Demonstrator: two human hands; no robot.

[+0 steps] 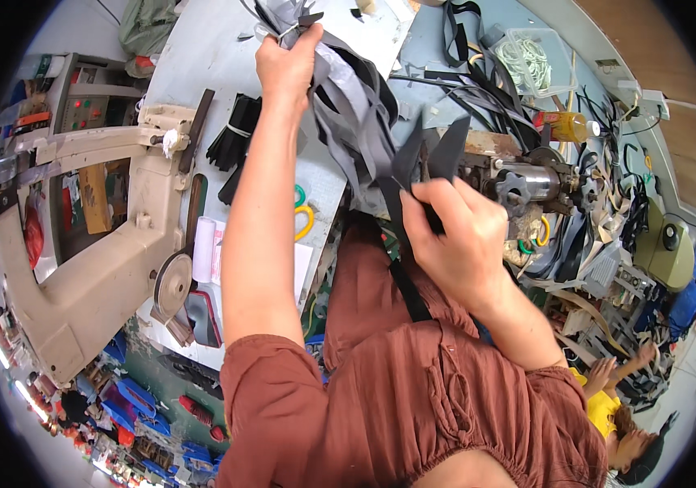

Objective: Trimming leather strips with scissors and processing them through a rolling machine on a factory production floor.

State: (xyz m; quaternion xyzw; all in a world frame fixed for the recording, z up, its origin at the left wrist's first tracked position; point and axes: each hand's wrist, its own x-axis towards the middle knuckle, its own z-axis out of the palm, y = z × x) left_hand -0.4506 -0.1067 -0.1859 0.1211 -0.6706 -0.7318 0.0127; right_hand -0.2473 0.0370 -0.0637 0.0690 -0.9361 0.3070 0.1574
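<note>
At the far side of the table, my left hand point(289, 67) is closed around the tied end of a bundle of grey fabric strips point(346, 98). A thin pale tie circles the bundle just beside its fingers. The loose strips hang toward me and to the right. Closer to my body, my right hand point(466, 236) is closed on dark grey strips point(439, 150), whose pointed ends stick up past the fingers. A black strip point(409, 293) hangs below it over my lap. Between the hands, the strips overlap, so I cannot tell which ones join the bundle.
A beige sewing machine point(104, 268) stands at the left. Black strips point(234, 134) lie tied on the table point(210, 49), near yellow-handled scissors point(305, 221). A metal machine point(527, 183), a bottle point(566, 126) and a clear box of cord point(555, 61) are at right; another person point(604, 398) sits lower right.
</note>
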